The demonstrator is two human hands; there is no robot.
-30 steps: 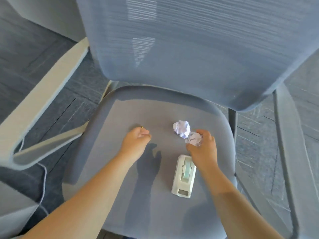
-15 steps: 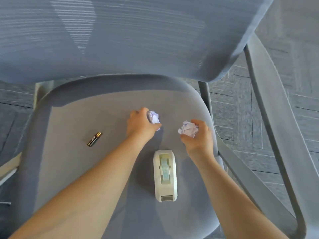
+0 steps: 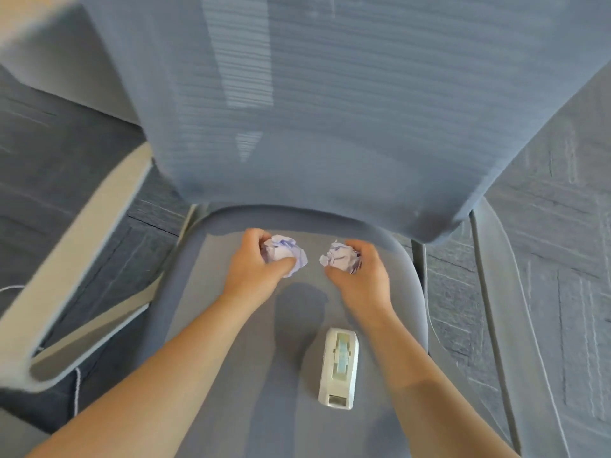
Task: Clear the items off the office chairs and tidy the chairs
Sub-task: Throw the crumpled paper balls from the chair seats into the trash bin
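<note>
A grey office chair fills the view, its seat [image 3: 205, 342] below a mesh backrest [image 3: 330, 110]. My left hand [image 3: 254, 269] is closed around a crumpled white paper ball [image 3: 284, 252] near the back of the seat. My right hand [image 3: 360, 276] grips a second crumpled paper ball [image 3: 340, 257] a little to the right. Both balls sit just above the seat cushion. A white tape dispenser [image 3: 339, 368] lies flat on the seat nearer to me, beside my right forearm. No battery shows on the seat in this view.
The chair's left armrest [image 3: 76, 246] and right armrest [image 3: 515, 325] flank the seat. Dark grey carpet tiles [image 3: 562, 226] cover the floor around it. A thin white cable [image 3: 77, 385] hangs at the lower left.
My left hand has closed around the first paper ball and both hands have risen with their balls. The view swung, and the small battery seen left on the seat is out of sight.
</note>
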